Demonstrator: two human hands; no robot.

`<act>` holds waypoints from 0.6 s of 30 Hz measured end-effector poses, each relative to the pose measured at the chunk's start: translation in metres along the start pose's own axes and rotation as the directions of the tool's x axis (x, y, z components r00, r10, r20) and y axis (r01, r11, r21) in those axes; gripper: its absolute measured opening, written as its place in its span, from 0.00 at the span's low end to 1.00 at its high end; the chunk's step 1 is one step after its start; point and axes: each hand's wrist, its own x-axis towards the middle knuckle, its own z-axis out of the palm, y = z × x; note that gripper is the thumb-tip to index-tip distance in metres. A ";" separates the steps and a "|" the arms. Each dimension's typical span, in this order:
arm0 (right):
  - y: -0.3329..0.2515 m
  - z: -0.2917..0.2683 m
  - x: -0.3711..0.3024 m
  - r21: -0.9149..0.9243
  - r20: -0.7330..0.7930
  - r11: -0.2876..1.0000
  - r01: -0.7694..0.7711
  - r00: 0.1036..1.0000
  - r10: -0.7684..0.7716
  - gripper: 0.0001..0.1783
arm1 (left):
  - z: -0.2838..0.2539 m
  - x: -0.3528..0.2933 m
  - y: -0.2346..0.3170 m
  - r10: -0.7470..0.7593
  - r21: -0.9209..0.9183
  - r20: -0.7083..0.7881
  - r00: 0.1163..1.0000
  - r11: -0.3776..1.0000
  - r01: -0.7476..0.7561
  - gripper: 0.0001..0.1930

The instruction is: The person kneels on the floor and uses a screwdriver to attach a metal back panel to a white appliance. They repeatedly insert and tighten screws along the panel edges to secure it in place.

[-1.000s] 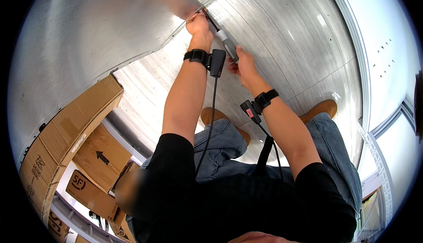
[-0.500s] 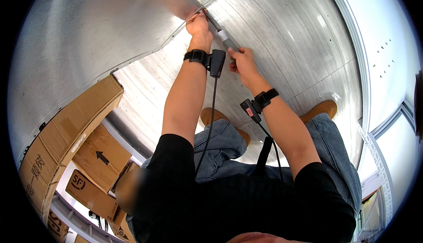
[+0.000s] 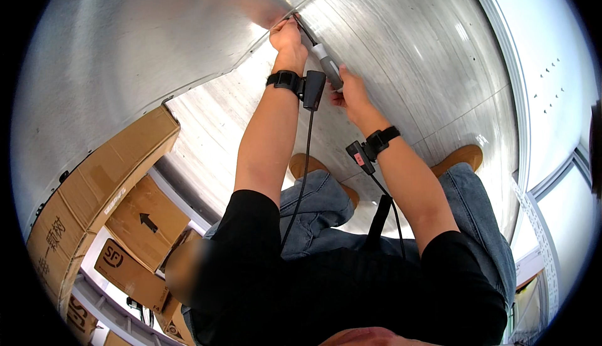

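A screwdriver (image 3: pixel 330 70) with a grey and white handle slants across the upper middle, its dark shaft running up to the edge of a large metal panel (image 3: pixel 157 38). My right hand (image 3: pixel 352 95) is closed around the rear end of that handle, thumb along its side. Up at the panel's edge, my left hand (image 3: pixel 286 35) has its fingers pinched together beside the screwdriver's tip. What lies between those fingertips is too small to make out, and the tip itself is partly hidden.
Cardboard boxes (image 3: pixel 147 220) are stacked at the lower left beside the panel. Pale wood-look floor (image 3: pixel 414 51) spreads below my hands, with my brown shoes on it. A white panel (image 3: pixel 533 51) stands on the right. Cables (image 3: pixel 305 176) run from black devices on my wrists.
My right hand's grip has shifted toward the rear of the handle, so more of the handle shows. My left hand stays at the panel's edge; the whole view has moved slightly.
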 end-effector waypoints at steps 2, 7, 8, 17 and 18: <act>0.004 0.001 0.003 0.017 -0.069 0.999 0.042 0.997 -0.040 0.23 | 0.001 0.000 0.000 -0.006 0.013 -0.003 1.000 1.000 0.006 0.09; -0.001 -0.001 -0.003 -0.028 0.038 0.997 0.074 0.997 -0.072 0.28 | -0.001 0.003 -0.003 0.000 0.021 0.010 1.000 1.000 -0.001 0.09; -0.003 -0.005 -0.004 -0.003 0.083 0.999 0.035 0.996 -0.035 0.27 | -0.003 0.007 -0.003 0.001 0.026 0.031 1.000 1.000 -0.002 0.09; 0.002 0.003 -0.003 -0.109 -0.002 0.988 0.108 0.994 -0.109 0.29 | -0.001 0.008 -0.004 -0.008 -0.003 0.023 1.000 1.000 0.008 0.09; -0.001 0.001 -0.007 -0.073 0.035 0.994 0.084 0.996 -0.082 0.29 | -0.002 0.009 -0.004 -0.010 0.004 0.025 1.000 1.000 0.010 0.09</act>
